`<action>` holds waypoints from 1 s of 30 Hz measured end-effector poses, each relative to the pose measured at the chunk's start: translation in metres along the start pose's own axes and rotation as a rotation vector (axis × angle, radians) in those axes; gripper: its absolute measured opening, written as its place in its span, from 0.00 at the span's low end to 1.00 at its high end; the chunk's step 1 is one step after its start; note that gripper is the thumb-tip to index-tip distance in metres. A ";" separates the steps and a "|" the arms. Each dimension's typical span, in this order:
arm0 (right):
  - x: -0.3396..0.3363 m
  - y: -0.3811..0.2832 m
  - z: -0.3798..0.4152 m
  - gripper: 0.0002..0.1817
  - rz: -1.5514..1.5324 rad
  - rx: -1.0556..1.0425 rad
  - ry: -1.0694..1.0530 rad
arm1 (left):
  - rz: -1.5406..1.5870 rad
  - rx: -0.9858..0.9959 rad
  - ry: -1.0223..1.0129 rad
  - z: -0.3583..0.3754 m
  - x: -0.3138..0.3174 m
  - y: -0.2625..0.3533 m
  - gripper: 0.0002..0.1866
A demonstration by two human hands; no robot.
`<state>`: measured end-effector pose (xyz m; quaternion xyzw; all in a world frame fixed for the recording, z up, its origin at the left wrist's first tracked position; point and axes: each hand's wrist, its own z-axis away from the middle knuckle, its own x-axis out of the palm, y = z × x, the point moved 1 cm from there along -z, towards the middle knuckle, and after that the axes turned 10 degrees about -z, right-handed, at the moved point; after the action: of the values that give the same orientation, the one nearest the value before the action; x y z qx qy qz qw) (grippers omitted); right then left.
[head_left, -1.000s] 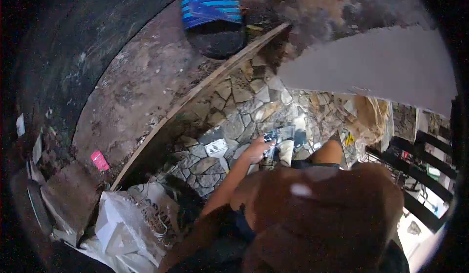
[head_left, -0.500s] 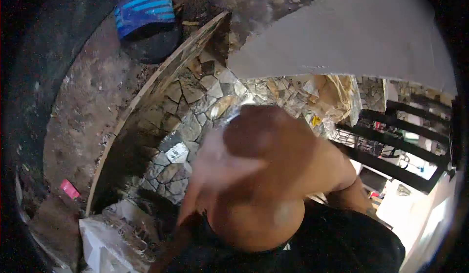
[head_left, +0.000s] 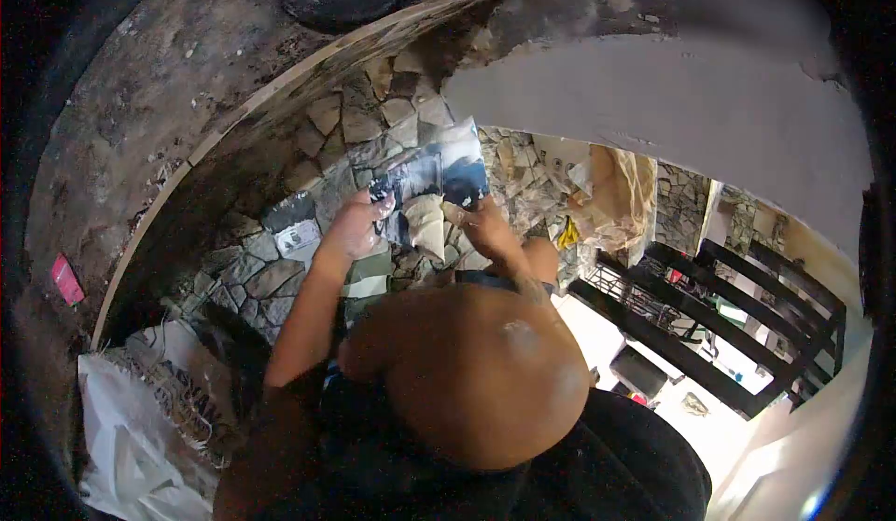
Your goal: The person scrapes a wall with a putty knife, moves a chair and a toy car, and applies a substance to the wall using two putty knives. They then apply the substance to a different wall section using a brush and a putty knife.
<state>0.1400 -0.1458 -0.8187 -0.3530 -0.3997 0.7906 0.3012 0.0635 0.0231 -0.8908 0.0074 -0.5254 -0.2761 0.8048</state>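
Observation:
My left hand [head_left: 352, 224] is closed on the left edge of a flat, glossy blue-and-white sheet [head_left: 460, 152], its thumb on top and whitish smears on the fingers. Gripping the sheet's right side is my right hand [head_left: 483, 227]. Darker, white-smeared panels show toward the left hand, and the brightest part lies at the upper right. A cream-coloured lump or folded piece [head_left: 425, 227] sits at the near edge between the hands; which hand, if either, bears it I cannot tell. Bare rounded skin and dark clothing fill the lower middle.
Irregular stone paving [head_left: 271, 278] lies below, bounded by a curved ledge [head_left: 177, 178]. A smooth grey surface [head_left: 653, 101] spans the upper right. Crumpled brown paper [head_left: 611, 190], a yellow item [head_left: 567, 233] and black slats [head_left: 653, 320] are at right; a white sack [head_left: 140, 442] at lower left.
My hands, blurred and mostly hidden before, now show clearly, spread apart with the sheet between them. The view has shifted; the blue striped slipper at the top has gone out of frame.

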 end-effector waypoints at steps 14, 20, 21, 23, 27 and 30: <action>-0.005 0.035 0.013 0.11 -0.172 0.090 0.241 | -0.034 -0.021 -0.033 0.002 0.012 -0.012 0.13; -0.045 0.037 0.036 0.12 0.356 -0.103 0.278 | -0.171 -0.067 -0.032 0.016 -0.023 -0.011 0.08; -0.043 0.040 0.038 0.13 -0.320 0.396 0.417 | -0.171 -0.081 0.068 0.018 -0.020 -0.007 0.08; -0.048 0.031 0.045 0.16 -0.197 0.400 0.425 | -0.171 -0.111 0.265 0.022 -0.011 0.000 0.08; -0.041 0.024 0.049 0.20 -0.014 0.250 0.363 | -0.157 0.131 0.347 0.000 -0.010 -0.003 0.10; -0.032 0.026 0.045 0.19 -0.230 0.154 0.266 | -0.179 0.176 0.333 -0.008 -0.006 -0.002 0.09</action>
<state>0.1174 -0.2016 -0.8108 -0.3822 -0.3323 0.7255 0.4660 0.0671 0.0220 -0.9002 0.1697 -0.4047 -0.2946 0.8489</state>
